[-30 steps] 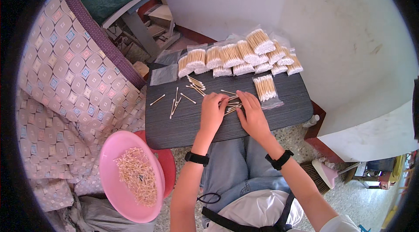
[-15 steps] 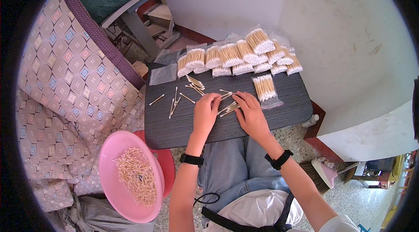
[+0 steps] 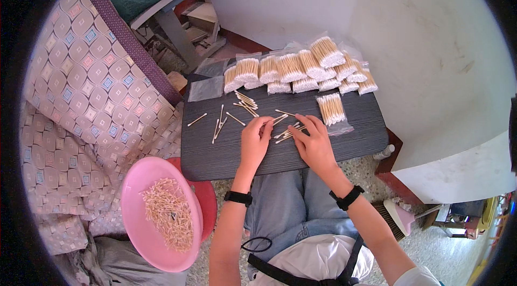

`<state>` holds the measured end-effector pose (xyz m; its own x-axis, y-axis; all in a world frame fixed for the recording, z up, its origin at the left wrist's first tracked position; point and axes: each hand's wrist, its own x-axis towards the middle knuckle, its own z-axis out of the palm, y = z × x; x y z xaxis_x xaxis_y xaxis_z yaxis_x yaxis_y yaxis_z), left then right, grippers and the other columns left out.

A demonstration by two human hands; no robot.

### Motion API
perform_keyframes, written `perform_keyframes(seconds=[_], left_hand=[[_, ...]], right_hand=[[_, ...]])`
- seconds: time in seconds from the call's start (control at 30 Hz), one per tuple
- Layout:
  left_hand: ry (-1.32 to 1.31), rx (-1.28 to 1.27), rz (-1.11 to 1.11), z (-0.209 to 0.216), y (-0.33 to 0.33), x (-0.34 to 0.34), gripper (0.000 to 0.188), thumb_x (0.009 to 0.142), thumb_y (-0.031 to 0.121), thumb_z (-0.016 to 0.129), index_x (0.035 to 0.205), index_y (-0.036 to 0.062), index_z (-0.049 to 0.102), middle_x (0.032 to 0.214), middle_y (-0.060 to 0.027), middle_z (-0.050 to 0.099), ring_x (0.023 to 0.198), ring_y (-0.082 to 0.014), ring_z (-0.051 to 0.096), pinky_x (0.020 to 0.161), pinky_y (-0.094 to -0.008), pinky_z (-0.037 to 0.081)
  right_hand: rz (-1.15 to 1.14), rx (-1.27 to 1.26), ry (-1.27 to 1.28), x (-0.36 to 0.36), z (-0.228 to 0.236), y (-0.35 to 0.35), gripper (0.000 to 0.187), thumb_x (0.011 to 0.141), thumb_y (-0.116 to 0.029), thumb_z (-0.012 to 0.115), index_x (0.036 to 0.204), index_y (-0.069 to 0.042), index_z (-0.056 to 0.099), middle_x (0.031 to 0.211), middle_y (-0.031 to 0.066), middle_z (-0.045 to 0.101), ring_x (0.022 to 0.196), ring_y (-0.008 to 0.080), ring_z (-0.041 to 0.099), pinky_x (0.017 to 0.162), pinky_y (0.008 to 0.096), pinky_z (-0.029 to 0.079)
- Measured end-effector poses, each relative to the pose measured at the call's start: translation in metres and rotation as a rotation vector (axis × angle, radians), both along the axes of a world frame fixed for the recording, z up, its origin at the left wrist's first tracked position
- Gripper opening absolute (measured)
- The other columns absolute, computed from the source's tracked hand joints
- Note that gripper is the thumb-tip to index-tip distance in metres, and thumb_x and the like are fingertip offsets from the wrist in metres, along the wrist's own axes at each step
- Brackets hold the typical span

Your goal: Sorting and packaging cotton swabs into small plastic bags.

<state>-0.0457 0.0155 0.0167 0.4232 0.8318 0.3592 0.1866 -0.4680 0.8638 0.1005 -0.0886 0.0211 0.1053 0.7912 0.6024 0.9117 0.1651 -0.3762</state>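
Note:
My left hand (image 3: pixel 255 139) is over the middle of the dark table, its thumb and fingertips closed at the ends of a couple of cotton swabs (image 3: pixel 280 119). My right hand (image 3: pixel 315 143) rests facing it, fingers bent and apart, the fingertips touching loose swabs (image 3: pixel 285 134) on the tabletop. Beyond my left hand lies a small heap of swabs (image 3: pixel 246 102). More single swabs (image 3: pixel 219 124) are scattered to its left. A packed clear bag of swabs (image 3: pixel 331 109) lies just beyond my right hand.
Filled swab bags (image 3: pixel 291 68) are stacked along the far edge of the table (image 3: pixel 215 157), beside a flat clear bag (image 3: pixel 206 89). A pink basin (image 3: pixel 134 221) of loose swabs rests on a red stool (image 3: pixel 209 205) at lower left. A broom (image 3: pixel 396 219) stands right.
The view has shifted slightly. My right hand has moved a little over the loose swabs, its thumb shifting beside them. My left hand keeps nearly the same place.

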Motion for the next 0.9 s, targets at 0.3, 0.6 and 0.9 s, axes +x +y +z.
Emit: perform_keyframes(seconds=[0.3, 0.6, 0.9], left_hand=[[0.017, 0.04, -0.003, -0.002, 0.001, 0.002, 0.012, 0.092, 0.009, 0.06, 0.097, -0.0002, 0.065, 0.074, -0.005, 0.061, 0.057, -0.0089, 0.055, 0.053, -0.0245, 0.043], [0.028, 0.062, 0.008, 0.0, 0.001, 0.001, 0.012, 0.092, 0.01, 0.06, 0.097, -0.0003, 0.065, 0.075, -0.0056, 0.062, 0.056, -0.0092, 0.055, 0.053, -0.0245, 0.043], [-0.102, -0.058, 0.037, -0.004, 0.001, 0.001, 0.015, 0.095, 0.01, 0.058, 0.102, -0.0017, 0.063, 0.075, -0.0061, 0.063, 0.055, -0.0075, 0.055, 0.051, -0.0229, 0.044]], right_hand=[[0.005, -0.108, -0.053, 0.0, 0.002, 0.0, 0.034, 0.085, -0.009, 0.061, 0.119, -0.006, 0.061, 0.124, 0.0085, 0.053, 0.119, 0.0314, 0.045, 0.1, 0.0437, 0.038], [-0.024, -0.102, 0.011, -0.002, 0.004, 0.001, 0.039, 0.087, -0.01, 0.058, 0.125, -0.006, 0.053, 0.132, 0.0116, 0.048, 0.123, 0.0331, 0.042, 0.102, 0.0442, 0.037], [-0.084, -0.095, -0.082, 0.001, -0.001, 0.02, 0.044, 0.087, -0.007, 0.056, 0.131, -0.005, 0.05, 0.133, 0.0096, 0.05, 0.117, 0.0307, 0.046, 0.099, 0.0448, 0.036]])
